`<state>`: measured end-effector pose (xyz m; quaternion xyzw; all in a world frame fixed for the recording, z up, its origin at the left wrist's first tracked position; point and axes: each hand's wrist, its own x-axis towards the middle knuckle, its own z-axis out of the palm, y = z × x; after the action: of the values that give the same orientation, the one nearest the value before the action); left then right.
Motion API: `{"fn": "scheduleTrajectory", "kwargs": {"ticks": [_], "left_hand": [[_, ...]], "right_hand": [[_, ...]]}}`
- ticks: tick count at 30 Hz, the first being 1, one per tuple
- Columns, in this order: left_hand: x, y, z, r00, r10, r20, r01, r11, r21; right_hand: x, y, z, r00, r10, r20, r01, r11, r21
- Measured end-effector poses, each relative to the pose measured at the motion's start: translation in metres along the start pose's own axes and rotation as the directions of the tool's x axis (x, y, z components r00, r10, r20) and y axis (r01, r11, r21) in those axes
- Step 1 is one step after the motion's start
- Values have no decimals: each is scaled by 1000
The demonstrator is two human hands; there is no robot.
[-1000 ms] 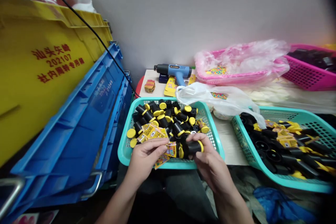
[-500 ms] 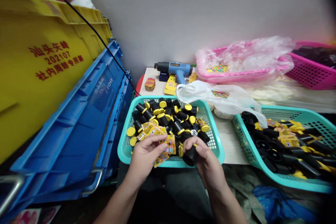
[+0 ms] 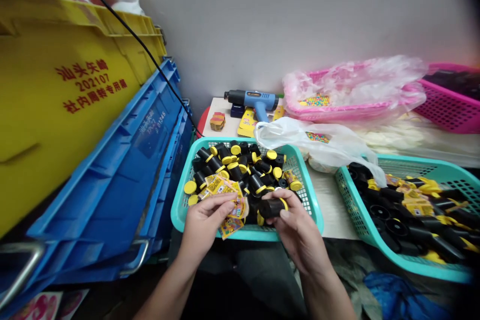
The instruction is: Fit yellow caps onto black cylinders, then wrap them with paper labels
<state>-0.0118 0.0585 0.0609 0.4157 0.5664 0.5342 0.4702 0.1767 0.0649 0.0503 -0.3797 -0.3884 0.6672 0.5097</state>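
Between the thumb and fingers of my left hand (image 3: 209, 219) is a printed yellow label (image 3: 240, 207), pinched at its left side. My right hand (image 3: 294, 220) grips a black canister (image 3: 271, 208) with a yellow rim, lying on its side in the fingers just right of the label. Both hands hover over the near edge of a turquoise basket (image 3: 315, 205). Inside it lie several black canisters with yellow caps (image 3: 257, 183) and, by my left hand, more loose yellow labels (image 3: 219, 185).
A second turquoise basket (image 3: 408, 267) holds black and yellow parts at right. Behind stand a blue heat gun (image 3: 258, 100), a plastic bag (image 3: 300, 127) with coloured beads and a pink basket (image 3: 356, 114). Blue crates (image 3: 93, 210) and a yellow crate (image 3: 45, 110) line the left side.
My right hand has turned the black canister from tilted downward to lying sideways, its yellow rim now showing to the right. The label in my left hand has tilted and shifted slightly left.
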Motion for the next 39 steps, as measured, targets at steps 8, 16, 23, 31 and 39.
{"fn": "scheduleTrajectory", "kwargs": {"ticks": [8, 16, 23, 31, 39], "left_hand": [[-1, -3, -1, 998, -23, 62, 26, 998, -56], [-2, 5, 2, 991, 85, 102, -86, 996, 4], [-7, 11, 4, 964, -40, 262, 62, 995, -77], [-16, 8, 6, 946, -43, 320, 97, 983, -155], [-17, 19, 11, 863, 238, 446, -233, 970, -66]], "right_hand": [[3, -1, -2, 999, 28, 28, -18, 953, -302], [4, 3, 2, 999, -26, -39, 10, 930, -367], [-1, 20, 9, 990, -137, -23, 127, 958, -258], [-1, 16, 17, 958, 149, 245, -138, 988, -65], [-19, 6, 12, 990, 4, 143, 25, 979, -202]]}}
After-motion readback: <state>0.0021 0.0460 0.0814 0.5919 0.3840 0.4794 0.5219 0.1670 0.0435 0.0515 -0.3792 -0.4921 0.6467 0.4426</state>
